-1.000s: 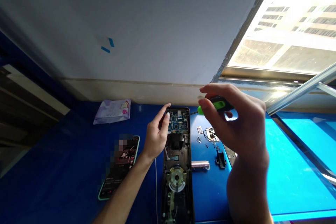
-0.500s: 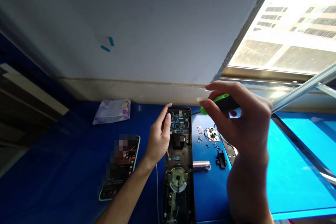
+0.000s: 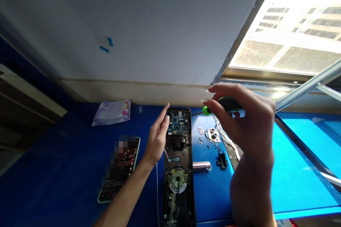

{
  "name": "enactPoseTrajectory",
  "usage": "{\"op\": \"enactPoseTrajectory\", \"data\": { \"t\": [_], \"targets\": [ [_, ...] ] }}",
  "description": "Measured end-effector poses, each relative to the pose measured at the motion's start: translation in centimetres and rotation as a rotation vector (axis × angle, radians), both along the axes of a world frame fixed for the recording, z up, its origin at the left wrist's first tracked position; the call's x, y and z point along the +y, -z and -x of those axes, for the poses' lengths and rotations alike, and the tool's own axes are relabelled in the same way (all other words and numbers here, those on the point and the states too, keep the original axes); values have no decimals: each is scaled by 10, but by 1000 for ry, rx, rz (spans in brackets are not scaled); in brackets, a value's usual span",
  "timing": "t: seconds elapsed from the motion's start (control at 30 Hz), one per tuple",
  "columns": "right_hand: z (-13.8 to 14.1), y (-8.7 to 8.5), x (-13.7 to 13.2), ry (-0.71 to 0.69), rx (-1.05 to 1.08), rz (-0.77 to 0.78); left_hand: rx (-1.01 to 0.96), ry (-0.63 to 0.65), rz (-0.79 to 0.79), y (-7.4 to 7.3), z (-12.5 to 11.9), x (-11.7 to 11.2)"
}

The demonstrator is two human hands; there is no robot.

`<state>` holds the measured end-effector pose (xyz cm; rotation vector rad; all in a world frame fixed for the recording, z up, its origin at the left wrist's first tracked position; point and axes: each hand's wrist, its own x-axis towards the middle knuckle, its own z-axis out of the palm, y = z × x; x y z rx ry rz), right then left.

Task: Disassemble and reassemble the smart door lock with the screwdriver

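Note:
A long black electronic door lock housing (image 3: pixel 178 151) lies with its inside facing up, showing a blue circuit board (image 3: pixel 179 123) at the far end and a round metal part (image 3: pixel 178 180) nearer me. My left hand (image 3: pixel 157 138) grips its upper left edge, thumb over the rim beside the board. In my right hand (image 3: pixel 245 120) is a green and black screwdriver (image 3: pixel 206 110), its handle between thumb and fingers. The shaft points left, and its tip is at the board's upper right edge; the exact contact is too small to tell.
Right of the housing lie several small screws (image 3: pixel 200 140), a metal plate with wire (image 3: pixel 214 135), a black bracket (image 3: pixel 222 160) and a pinkish cylinder (image 3: pixel 201 166). Left are a phone (image 3: pixel 121 173) and a lilac packet (image 3: pixel 112 112). The wall (image 3: pixel 149 94) stands behind.
The screwdriver handle has turned in my right fingers, showing less green. Its tip stays at the board's upper right edge. My left hand keeps its grip, and the view has shifted slightly.

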<state>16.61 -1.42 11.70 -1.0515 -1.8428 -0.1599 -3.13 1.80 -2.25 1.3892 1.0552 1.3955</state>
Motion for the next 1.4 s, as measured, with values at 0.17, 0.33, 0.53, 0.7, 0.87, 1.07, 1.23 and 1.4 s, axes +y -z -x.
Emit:
{"op": "enactPoseTrajectory", "data": {
  "t": [0.17,0.33,0.53,0.7,0.87,1.07,1.23,1.4],
  "targets": [
    [2,-1,-2,-43,32,78,-48,50,36,-2,1,-3],
    [2,-1,1,-24,31,50,29,35,21,-7,-1,-7],
    [4,0,2,-35,31,16,33,31,-16,-6,-4,-8],
    [6,-3,0,-67,41,75,41,20,-32,-4,-4,-7],
    [6,-2,5,-11,14,-18,46,11,-38,-3,-4,-7],
    [8,-1,5,-54,78,41,34,16,-38,-1,-5,-7],
    [6,-3,4,3,41,52,39,7,-36,-2,-5,-7],
    [4,-2,4,-11,35,58,40,9,-36,-1,-6,-7]
  ]
}}
